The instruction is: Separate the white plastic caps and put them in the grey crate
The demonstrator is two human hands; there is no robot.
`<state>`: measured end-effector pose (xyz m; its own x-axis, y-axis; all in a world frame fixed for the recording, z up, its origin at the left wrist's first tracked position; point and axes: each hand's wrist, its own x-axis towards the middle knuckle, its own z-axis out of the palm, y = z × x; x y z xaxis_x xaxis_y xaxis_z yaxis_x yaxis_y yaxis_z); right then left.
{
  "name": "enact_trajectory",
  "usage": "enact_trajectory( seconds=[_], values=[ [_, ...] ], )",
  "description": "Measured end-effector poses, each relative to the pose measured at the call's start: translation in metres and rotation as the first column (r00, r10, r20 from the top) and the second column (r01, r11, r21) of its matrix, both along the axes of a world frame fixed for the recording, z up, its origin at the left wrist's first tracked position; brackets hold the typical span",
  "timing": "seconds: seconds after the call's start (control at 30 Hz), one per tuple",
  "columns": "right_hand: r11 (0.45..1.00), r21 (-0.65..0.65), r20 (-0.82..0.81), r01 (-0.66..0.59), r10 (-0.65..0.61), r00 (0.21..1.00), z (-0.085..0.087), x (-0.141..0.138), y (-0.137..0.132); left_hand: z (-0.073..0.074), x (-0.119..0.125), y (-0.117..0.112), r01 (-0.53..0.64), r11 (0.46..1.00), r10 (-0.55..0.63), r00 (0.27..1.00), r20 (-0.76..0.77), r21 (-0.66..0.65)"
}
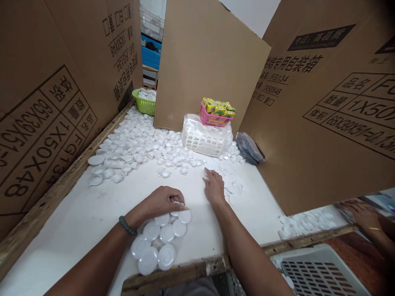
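Observation:
My left hand (165, 201), with a beaded bracelet at the wrist, has thumb and fingers pinched on a white round plastic lid (184, 216). Below it, several similar white discs (151, 231) lie in a loose cluster near the table's front edge. My right hand (214, 186) reaches forward over the table, thumb and fingers apart, and I see nothing held in it. Thin curved white scraps (230, 191) lie just beside it. Farther back spreads a heap of small white plastic pieces (138, 142), and a single small piece (165, 173) sits in front of the heap.
Tall cardboard panels (212, 61) stand around the white table (101, 205). A plastic-wrapped pack (205, 137) carries a pink basket (216, 119) of yellow boxes. A green basket (145, 105) sits behind left. Another person's hand (361, 211) is at right, above a grey crate (321, 271).

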<state>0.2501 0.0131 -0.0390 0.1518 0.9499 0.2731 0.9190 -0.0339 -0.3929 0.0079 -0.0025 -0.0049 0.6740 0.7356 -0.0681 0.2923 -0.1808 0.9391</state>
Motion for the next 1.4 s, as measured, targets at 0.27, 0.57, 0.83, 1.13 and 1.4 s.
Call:
enact_trajectory(
  seconds=[0.27,0.57,0.83,1.13,1.4],
  values=[
    [0.943,0.038,-0.343,-0.331,0.324,0.882,0.007,-0.039,-0.010,0.000,-0.003,0.004,-0.138,0.990,0.138,0.990,0.007,-0.012],
    [0.932,-0.069,-0.107,-0.355,0.347,0.932,0.015,-0.026,-0.013,-0.013,-0.004,0.013,-0.355,0.914,0.366,0.931,-0.020,0.198],
    [0.859,-0.055,0.155,-0.510,0.512,0.845,0.019,-0.046,-0.013,-0.015,-0.005,0.014,-0.383,0.902,0.397,0.917,-0.035,0.199],
    [0.947,-0.068,-0.304,-0.313,0.279,0.911,0.019,-0.065,-0.023,-0.021,-0.002,0.013,-0.438,0.865,0.465,0.883,-0.062,0.243],
    [0.876,-0.014,-0.050,-0.482,0.481,0.875,0.036,-0.075,-0.001,-0.015,0.000,0.009,-0.380,0.864,0.443,0.886,-0.138,0.330]
  ],
)
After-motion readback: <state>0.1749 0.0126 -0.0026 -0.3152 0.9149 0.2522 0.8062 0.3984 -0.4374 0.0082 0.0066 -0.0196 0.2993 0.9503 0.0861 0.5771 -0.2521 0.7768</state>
